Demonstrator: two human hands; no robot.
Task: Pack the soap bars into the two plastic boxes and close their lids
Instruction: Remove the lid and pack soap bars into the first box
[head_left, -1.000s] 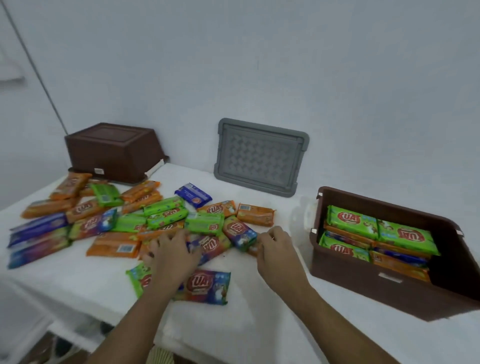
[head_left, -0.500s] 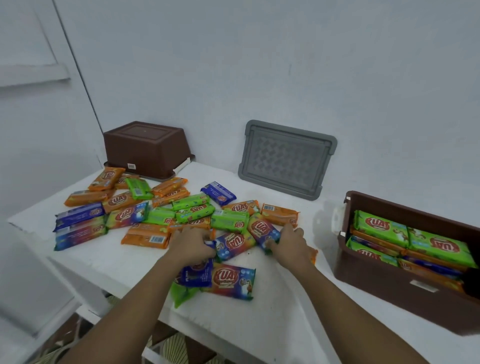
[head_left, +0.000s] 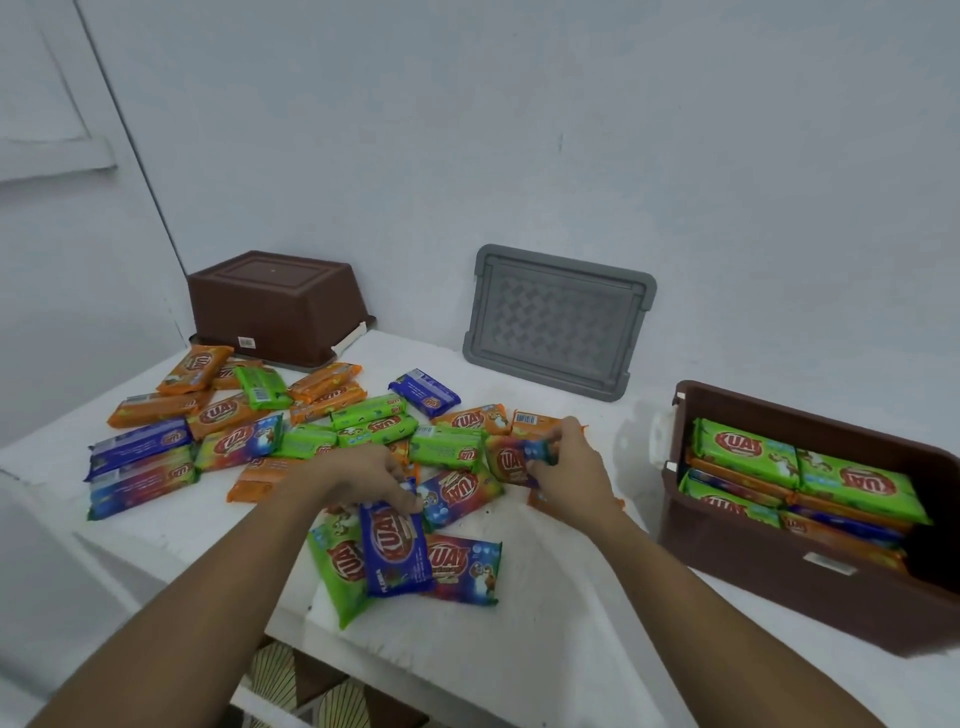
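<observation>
Your left hand (head_left: 363, 478) now pinches the blue soap bar (head_left: 397, 551), centre frame | right hand (head_left: 571, 467) grips a multicolour bar (head_left: 511, 460) beside | both freshly gripped, likely next into open box (head_left: 779, 577), right edge.

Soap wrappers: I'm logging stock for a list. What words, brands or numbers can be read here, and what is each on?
"KUAT": blue soap bar gripped by the left hand.
"KUAT": multicoloured soap bar in the right hand.
"KUAT": green soap bar in the open brown box.
Too small to read: sticker on the upturned brown box; wrappers' fine print.
</observation>
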